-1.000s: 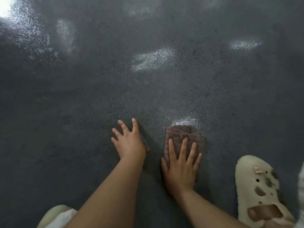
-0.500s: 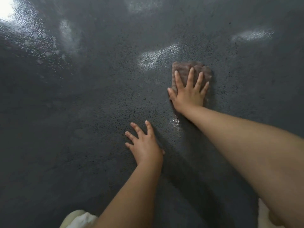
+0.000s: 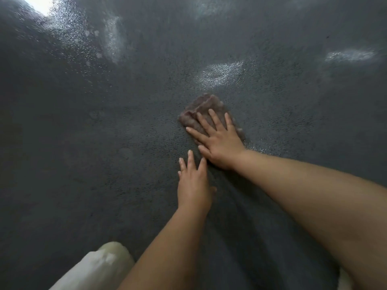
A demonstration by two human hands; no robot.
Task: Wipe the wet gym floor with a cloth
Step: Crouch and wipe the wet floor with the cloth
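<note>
The brown cloth (image 3: 202, 110) lies flat on the dark, speckled gym floor (image 3: 104, 164), a little right of the middle of the view. The right hand (image 3: 217, 143) lies on top of its near part, palm down with fingers straight and spread, pressing the cloth against the floor; the far, folded edge of the cloth sticks out beyond the fingertips. The left hand (image 3: 193, 185) rests flat on the bare floor just nearer than the right hand, its fingers straight and holding nothing, its fingertips close beside the right hand's thumb side and apart from the cloth. Wet, shiny patches (image 3: 222, 73) glisten on the floor beyond the cloth and toward the upper left. A pale, blurred shape (image 3: 100, 266), cloth-covered and hard to identify, sits at the lower left edge.
</note>
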